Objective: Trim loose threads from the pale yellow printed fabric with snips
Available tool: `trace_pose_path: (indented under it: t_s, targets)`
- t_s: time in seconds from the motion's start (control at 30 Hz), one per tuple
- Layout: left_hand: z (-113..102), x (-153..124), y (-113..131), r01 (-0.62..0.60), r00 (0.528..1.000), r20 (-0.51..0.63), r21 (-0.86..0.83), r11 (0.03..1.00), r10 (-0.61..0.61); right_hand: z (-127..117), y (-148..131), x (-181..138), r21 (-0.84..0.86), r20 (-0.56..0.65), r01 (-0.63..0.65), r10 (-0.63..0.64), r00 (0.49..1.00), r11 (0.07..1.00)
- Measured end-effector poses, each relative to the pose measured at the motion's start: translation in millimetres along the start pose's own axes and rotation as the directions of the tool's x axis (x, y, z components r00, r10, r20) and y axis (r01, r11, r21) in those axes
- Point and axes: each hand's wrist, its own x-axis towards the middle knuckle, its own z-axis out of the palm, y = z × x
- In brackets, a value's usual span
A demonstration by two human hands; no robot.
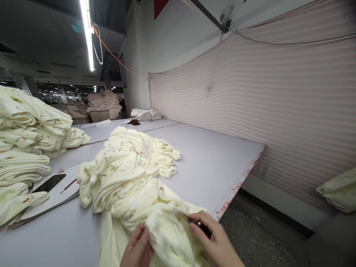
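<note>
Touching pale-yellow cloth (pixel 169 234): two hands (pixel 137 245) (pixel 218 239).

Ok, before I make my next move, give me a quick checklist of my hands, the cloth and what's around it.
1. Left hand has the pale yellow cloth: ok, fingers are at its near edge.
2. Right hand has the dark tool: ok, held in the fingers.
3. Tool's tip clear of the fabric: cannot tell, it is blurred against the cloth.
4. Hands apart: ok, one on each side of the bunched fabric.
5. Cloth smoothed flat: not ok, it is bunched and creased.
6. Phone away from the hands: ok, it lies on the papers to the left.
</note>
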Motion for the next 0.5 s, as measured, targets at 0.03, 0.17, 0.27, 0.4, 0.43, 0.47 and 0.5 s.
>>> trace_pose_path:
  t_s: [0.03,0.17,0.27,0.4,0.43,0.47,0.5]
  targets:
    - [5,4,7,-0.056,0.998,-0.01,0.04,0.998,0.057,-7,4,-1,0.054,-0.05,-0.057,0.06,0.997,0.997]
    - [23,39,25,-0.378,0.92,0.121,0.533,0.757,0.374,-23,18,-9,0.241,-0.139,-0.196,0.234,0.962,0.95]
    - [26,78,27,-0.49,0.848,0.248,0.706,0.512,0.469,-24,27,-15,0.272,-0.173,-0.187,0.239,0.955,0.944]
    - [17,107,16,-0.505,0.838,0.343,0.783,0.364,0.424,-22,45,-14,0.223,-0.13,-0.186,0.218,0.967,0.957]
    - [15,107,12,-0.513,0.837,0.382,0.796,0.321,0.392,-20,50,-14,0.178,-0.115,-0.185,0.207,0.971,0.966]
    - [13,105,8,-0.526,0.835,0.424,0.803,0.28,0.352,-16,54,-15,0.117,-0.094,-0.174,0.186,0.978,0.978]
    - [12,100,4,-0.54,0.83,0.464,0.805,0.244,0.308,-11,58,-15,0.043,-0.059,-0.146,0.149,0.987,0.988]
